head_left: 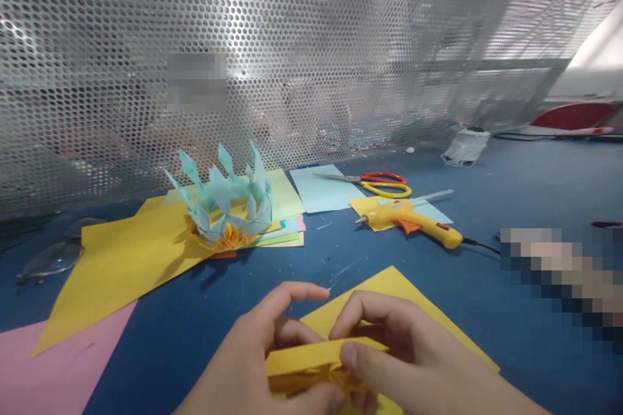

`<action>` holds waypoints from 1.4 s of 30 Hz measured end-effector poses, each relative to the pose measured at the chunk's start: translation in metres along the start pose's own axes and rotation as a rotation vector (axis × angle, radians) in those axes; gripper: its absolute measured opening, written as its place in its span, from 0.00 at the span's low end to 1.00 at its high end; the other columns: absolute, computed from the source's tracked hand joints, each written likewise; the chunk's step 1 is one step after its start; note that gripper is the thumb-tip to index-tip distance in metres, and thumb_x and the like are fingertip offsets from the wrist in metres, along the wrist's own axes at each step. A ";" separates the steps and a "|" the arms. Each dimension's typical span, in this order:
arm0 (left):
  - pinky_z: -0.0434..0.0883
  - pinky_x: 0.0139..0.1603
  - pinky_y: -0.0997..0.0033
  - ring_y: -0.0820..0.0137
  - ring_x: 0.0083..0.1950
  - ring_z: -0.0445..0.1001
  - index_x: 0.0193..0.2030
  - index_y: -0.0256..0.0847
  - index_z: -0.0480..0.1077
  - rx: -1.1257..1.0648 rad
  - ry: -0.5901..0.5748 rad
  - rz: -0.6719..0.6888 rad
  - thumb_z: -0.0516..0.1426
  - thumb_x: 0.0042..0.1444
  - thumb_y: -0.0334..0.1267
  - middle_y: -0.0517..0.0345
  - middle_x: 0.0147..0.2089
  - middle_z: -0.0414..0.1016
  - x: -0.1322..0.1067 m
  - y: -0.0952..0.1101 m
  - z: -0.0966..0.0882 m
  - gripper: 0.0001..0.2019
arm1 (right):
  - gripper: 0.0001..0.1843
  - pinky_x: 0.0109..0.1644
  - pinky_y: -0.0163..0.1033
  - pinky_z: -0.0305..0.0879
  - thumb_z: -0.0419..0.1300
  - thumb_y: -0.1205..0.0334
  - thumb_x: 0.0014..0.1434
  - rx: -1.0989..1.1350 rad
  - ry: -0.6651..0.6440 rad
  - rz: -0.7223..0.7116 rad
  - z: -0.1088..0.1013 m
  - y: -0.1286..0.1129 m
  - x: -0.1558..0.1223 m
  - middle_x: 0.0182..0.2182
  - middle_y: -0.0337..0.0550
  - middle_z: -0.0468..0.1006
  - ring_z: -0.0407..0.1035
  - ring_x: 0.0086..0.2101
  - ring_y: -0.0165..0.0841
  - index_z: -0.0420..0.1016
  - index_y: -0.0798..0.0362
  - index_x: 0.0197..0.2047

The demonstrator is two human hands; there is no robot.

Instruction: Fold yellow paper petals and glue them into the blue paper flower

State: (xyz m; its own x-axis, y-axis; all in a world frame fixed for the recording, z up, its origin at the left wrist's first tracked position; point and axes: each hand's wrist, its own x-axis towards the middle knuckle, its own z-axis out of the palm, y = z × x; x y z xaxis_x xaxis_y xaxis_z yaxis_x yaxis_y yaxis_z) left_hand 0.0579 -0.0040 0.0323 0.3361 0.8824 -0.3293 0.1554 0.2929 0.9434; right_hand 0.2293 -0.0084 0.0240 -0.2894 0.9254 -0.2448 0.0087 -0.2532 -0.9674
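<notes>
Low in the middle of the view, both my hands pinch a folded yellow paper piece [311, 363]. My left hand [253, 356] grips its left side with curled fingers, the forefinger raised. My right hand [399, 356] holds the right side, thumb pressed on the top fold. Under them lies a yellow paper sheet [394, 288] on the blue table [487, 298]. Further back stands a light blue folded paper crown [226, 198] on an orange folded paper flower [228, 238].
Large yellow sheet [121, 266] and pink sheet [53, 369] lie at left. A yellow glue gun [413, 220] with cord and red-and-yellow scissors [384, 185] lie behind, on light blue paper [321, 191]. A perforated metal screen [292, 52] closes the back. Glasses [48, 259] rest far left.
</notes>
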 end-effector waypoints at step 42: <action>0.71 0.42 0.74 0.70 0.39 0.76 0.34 0.42 0.71 -0.234 0.081 0.157 0.64 0.44 0.31 0.63 0.34 0.78 0.003 -0.009 0.008 0.09 | 0.26 0.27 0.28 0.55 0.70 0.40 0.42 0.118 -0.133 0.103 -0.007 0.012 0.011 0.19 0.30 0.67 0.57 0.21 0.21 0.67 0.54 0.24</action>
State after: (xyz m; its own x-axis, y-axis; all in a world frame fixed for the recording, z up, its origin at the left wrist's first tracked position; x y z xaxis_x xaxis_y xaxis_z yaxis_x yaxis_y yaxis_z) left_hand 0.0643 -0.0070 0.0224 0.2625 0.9474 -0.1833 -0.1142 0.2191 0.9690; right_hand 0.2327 0.0011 0.0096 -0.4166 0.8494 -0.3239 -0.0653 -0.3834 -0.9213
